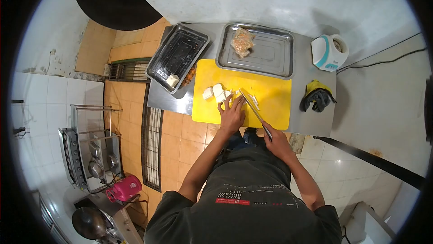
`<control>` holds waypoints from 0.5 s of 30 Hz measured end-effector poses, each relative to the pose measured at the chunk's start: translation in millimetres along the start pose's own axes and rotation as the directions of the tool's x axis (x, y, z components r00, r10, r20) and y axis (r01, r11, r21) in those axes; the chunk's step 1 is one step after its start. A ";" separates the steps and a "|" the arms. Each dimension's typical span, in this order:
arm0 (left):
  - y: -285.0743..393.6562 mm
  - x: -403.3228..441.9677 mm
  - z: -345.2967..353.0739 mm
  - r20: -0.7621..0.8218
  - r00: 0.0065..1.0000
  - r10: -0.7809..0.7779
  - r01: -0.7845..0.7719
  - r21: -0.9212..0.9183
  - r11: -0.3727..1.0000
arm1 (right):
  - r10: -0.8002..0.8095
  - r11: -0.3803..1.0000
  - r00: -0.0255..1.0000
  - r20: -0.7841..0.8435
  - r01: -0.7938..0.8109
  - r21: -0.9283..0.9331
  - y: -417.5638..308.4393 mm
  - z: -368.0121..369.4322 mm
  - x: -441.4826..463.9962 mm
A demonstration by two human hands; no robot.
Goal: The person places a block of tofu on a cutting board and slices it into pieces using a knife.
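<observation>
My right hand (277,144) is wrapped around the dark handle of a kitchen knife (253,107). Its blade points away from me across the yellow cutting board (275,90). Just left of the blade, my left hand (232,116) presses its bent fingertips on a white tofu-like block (228,94), partly hidden under them. More white blocks (218,92) lie to the left on the board. Thin white strips (255,102) rest right of the blade.
Behind the board is a metal tray (270,59) with a bag of orange-and-white food (242,42). A darker tray (173,54) at left holds a white block (172,80). A white-and-teal appliance (329,53) and a black-and-yellow cloth item (318,96) are at right.
</observation>
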State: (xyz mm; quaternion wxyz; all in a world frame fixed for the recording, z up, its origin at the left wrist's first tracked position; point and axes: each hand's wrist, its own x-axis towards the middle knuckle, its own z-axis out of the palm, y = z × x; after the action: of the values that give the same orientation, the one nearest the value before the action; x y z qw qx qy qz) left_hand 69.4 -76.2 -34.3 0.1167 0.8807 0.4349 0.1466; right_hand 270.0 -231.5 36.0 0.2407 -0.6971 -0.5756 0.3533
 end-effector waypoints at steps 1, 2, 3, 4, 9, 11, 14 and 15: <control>0.6 -0.1 0.2 0.000 1.000 0.001 -0.001 -0.002 1.000 | 0.021 1.000 1.000 0.016 -0.021 0.002 0.3 -0.3 -1.1; 0.8 -0.2 0.0 0.003 1.000 0.003 -0.003 -0.002 1.000 | 0.040 0.999 0.999 0.033 -0.040 0.004 0.4 -0.3 -1.4; 0.7 -0.8 -0.1 -0.002 1.000 0.004 -0.004 0.004 1.000 | 0.043 0.999 0.999 0.033 -0.043 0.006 1.3 0.7 -1.7; 0.8 -1.6 -0.2 -0.007 1.000 0.006 -0.006 0.009 1.000 | 0.021 1.000 1.000 0.019 -0.021 0.002 2.6 1.9 -2.0; 0.1 -2.2 0.0 -0.009 1.000 0.017 -0.017 0.003 1.000 | -0.051 0.999 0.998 -0.034 0.051 0.010 11.0 9.0 1.9; 0.3 -1.9 -0.5 -0.005 1.000 0.015 -0.015 0.003 1.000 | -0.053 0.999 0.998 -0.039 0.053 -0.004 10.9 9.7 4.3; -0.1 -2.5 -0.9 0.005 1.000 0.007 -0.007 -0.002 1.000 | -0.058 0.997 0.998 -0.038 0.056 -0.045 12.5 12.3 8.0; 0.1 -2.6 -1.0 0.003 1.000 0.005 -0.005 -0.006 1.000 | -0.061 0.997 0.997 -0.037 0.060 -0.046 14.2 14.4 9.6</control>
State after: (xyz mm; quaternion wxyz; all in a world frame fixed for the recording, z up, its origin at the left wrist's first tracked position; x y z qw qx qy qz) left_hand 67.6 -78.3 -33.8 0.1195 0.8816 0.4322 0.1471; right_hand 268.7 -226.3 14.3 0.2466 -0.6912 -0.5995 0.3194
